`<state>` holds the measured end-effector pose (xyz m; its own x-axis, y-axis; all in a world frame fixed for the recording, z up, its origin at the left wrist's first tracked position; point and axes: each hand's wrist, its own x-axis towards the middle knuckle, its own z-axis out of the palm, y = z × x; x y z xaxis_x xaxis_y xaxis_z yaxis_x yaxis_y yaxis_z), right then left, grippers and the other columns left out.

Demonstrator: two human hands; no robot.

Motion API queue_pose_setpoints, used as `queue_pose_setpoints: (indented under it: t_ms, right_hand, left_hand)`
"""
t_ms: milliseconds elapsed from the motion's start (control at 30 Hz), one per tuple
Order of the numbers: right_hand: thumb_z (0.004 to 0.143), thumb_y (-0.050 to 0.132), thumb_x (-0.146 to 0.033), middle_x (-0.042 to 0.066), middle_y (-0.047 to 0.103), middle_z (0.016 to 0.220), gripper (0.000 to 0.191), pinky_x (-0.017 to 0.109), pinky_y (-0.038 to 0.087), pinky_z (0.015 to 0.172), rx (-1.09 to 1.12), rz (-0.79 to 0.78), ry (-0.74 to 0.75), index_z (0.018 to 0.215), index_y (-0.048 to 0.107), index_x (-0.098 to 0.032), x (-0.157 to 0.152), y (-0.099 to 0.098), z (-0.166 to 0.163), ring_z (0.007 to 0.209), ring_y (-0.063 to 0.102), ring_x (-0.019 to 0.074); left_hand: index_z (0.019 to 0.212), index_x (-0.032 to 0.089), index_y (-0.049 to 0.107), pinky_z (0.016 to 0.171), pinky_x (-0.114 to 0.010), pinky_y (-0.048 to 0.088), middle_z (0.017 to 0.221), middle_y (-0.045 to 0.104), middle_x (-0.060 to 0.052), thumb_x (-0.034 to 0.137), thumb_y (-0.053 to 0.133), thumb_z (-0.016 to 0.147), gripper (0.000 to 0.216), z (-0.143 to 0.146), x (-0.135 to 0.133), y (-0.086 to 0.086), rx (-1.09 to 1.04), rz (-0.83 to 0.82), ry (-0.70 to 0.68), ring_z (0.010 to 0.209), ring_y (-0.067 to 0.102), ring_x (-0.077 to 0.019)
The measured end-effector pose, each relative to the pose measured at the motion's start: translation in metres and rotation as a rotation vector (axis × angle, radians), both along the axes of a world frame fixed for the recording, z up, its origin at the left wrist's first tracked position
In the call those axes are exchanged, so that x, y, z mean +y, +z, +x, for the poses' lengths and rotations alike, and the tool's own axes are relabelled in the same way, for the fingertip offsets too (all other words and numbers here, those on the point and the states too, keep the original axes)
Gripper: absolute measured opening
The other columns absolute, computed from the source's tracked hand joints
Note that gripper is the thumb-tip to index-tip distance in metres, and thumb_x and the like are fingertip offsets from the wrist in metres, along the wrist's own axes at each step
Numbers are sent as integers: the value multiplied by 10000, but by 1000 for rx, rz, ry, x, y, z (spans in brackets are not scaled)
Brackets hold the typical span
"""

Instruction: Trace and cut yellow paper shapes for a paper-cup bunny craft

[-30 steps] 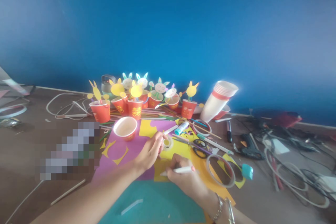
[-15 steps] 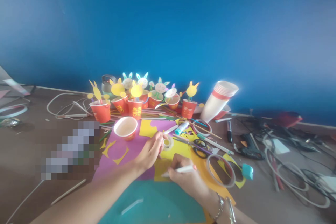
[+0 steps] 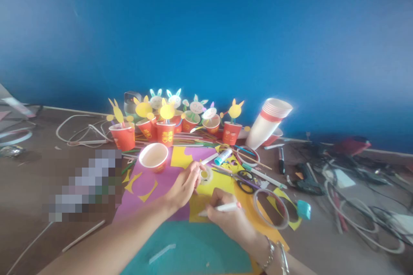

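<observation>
My right hand (image 3: 229, 219) is closed round a white pen (image 3: 219, 209), its tip on a yellow paper sheet (image 3: 216, 187). My left hand (image 3: 185, 184) has its fingers pinched on a small clear tape roll (image 3: 205, 175) that rests on that yellow sheet. Under the yellow paper lie a purple sheet (image 3: 151, 184) and a teal sheet (image 3: 190, 249). A red paper cup (image 3: 154, 157) with a white inside stands open on the purple sheet, just left of my left hand.
Several red cups with paper bunny faces (image 3: 167, 122) stand in a row at the back. A tilted stack of white cups (image 3: 269, 122), scissors (image 3: 247, 182), a glue stick (image 3: 223, 157), a large tape ring (image 3: 270, 208), markers and tangled cables (image 3: 355, 197) crowd the right side.
</observation>
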<state>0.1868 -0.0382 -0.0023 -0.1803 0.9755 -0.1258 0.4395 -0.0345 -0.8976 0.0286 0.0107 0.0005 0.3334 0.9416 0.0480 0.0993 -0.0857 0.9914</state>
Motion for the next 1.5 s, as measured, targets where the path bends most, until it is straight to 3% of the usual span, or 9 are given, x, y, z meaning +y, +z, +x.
queue_pose_setpoints:
  t_ms: [700, 833, 933, 1133, 1333, 1500]
  right_hand:
    - [648, 552, -170, -70, 392, 482, 187, 184, 234, 385, 45, -1, -17, 547, 398, -204, -2, -2, 1, 436, 339, 70]
    - [666, 584, -265, -67, 439, 455, 196, 193, 281, 408, 244, -103, -50, 569, 423, -207, 1, 3, 2, 425, 418, 87]
    - [681, 598, -372, -50, 489, 478, 243, 211, 331, 439, 450, -187, -165, 598, 433, -214, 4, 8, 6, 466, 511, 123]
    - [732, 548, -395, -80, 313, 436, 313, 230, 236, 421, 582, -205, -307, 549, 362, -222, 9, 14, 13, 412, 274, 89]
    - [719, 658, -375, -61, 394, 550, 275, 223, 265, 464, 538, -61, -190, 631, 458, -208, 5, 15, 15, 503, 332, 97]
    - [803, 574, -472, -44, 437, 543, 336, 225, 295, 456, 482, 108, -174, 633, 453, -208, -1, 11, 14, 498, 369, 104]
  left_hand:
    - [1033, 192, 503, 553, -226, 356, 600, 365, 62, 410, 249, 951, 344, 0, 0, 0, 6, 7, -3, 555, 373, -107]
    - [1030, 197, 507, 550, -229, 366, 597, 360, 62, 420, 248, 948, 352, 0, 1, 0, -10, 5, -1, 556, 380, -114]
    - [1020, 201, 520, 554, -234, 368, 604, 365, 54, 438, 221, 947, 389, 0, 0, 1, -16, 10, 5, 575, 393, -124]
    - [1080, 221, 515, 596, -250, 367, 661, 433, 27, 450, 159, 951, 443, -4, -6, 4, 28, 24, -16, 641, 416, -140]
    - [1181, 203, 439, 616, -273, 376, 742, 465, -2, 465, 138, 944, 464, -7, -11, 6, 35, 166, -114, 681, 442, -156]
    - [1238, 187, 385, 660, -300, 400, 825, 510, -38, 453, 141, 943, 466, -10, -13, 12, 86, 258, -221, 731, 473, -177]
